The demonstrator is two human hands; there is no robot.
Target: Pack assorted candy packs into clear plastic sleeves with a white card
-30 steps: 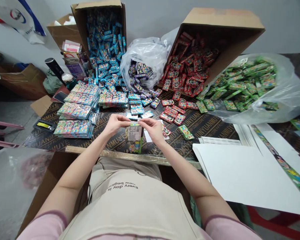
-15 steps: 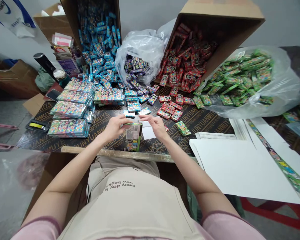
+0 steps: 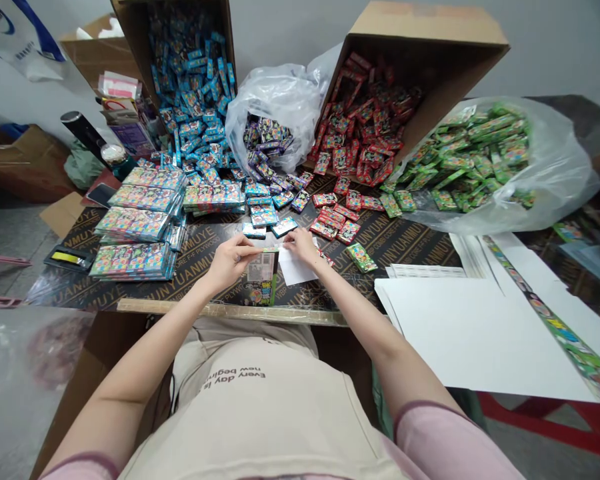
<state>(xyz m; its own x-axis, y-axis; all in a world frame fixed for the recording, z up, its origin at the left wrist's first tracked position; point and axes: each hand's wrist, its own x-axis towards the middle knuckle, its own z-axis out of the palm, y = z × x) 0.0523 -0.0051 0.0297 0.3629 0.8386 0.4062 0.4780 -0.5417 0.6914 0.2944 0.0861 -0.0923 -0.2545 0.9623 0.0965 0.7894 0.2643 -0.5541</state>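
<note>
My left hand (image 3: pixel 230 261) grips the top of a green-and-black printed packet (image 3: pixel 261 283) with a barcode panel, which hangs upright over the table's near edge. Just right of it, the curled fingers of my right hand (image 3: pixel 303 245) come together by the packet's top right corner. What they pinch, if anything, is hidden. Beneath that hand lies a white sheet of paper (image 3: pixel 296 272). Small blue boxes (image 3: pixel 264 215) lie beyond the hands, and red boxes (image 3: pixel 333 221) and one green box (image 3: pixel 361 257) lie to the right.
At left stand stacks of wrapped multi-packs (image 3: pixel 133 260). Behind are a carton of blue boxes (image 3: pixel 193 67), a clear bag (image 3: pixel 300 100) of purple ones, a carton of red ones (image 3: pixel 430 30) and a bag of green ones (image 3: pixel 555 180). White sheets (image 3: pixel 460 333) cover the right side.
My right hand has moved slightly left and down, and its stretched fingers have curled in near the packet's corner. My left hand keeps its grip. The whole view has shifted a little.
</note>
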